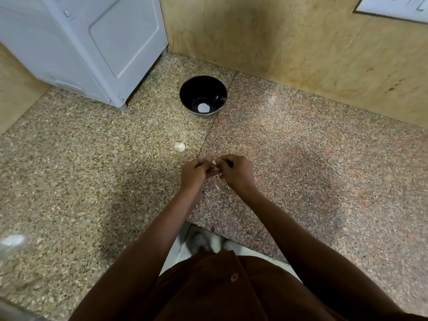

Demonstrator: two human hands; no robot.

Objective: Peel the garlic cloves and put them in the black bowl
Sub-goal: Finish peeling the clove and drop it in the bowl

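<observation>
Nearest, the worktop's (pixel 69 181) front edge cuts back in a notch by the person's brown shirt (pixel 208 293). Over the seam between the two stone slabs, the left hand (pixel 195 172) and right hand (pixel 236 173) meet, fingers curled, both pinching a small garlic clove (pixel 213 162) between them. Open stone lies to either side. Just beyond, left of the seam, a loose piece of garlic (pixel 179 146) lies alone. Farther back the black bowl (pixel 203 95) stands near the wall, beside a white appliance (pixel 81 42), one pale piece inside.
</observation>
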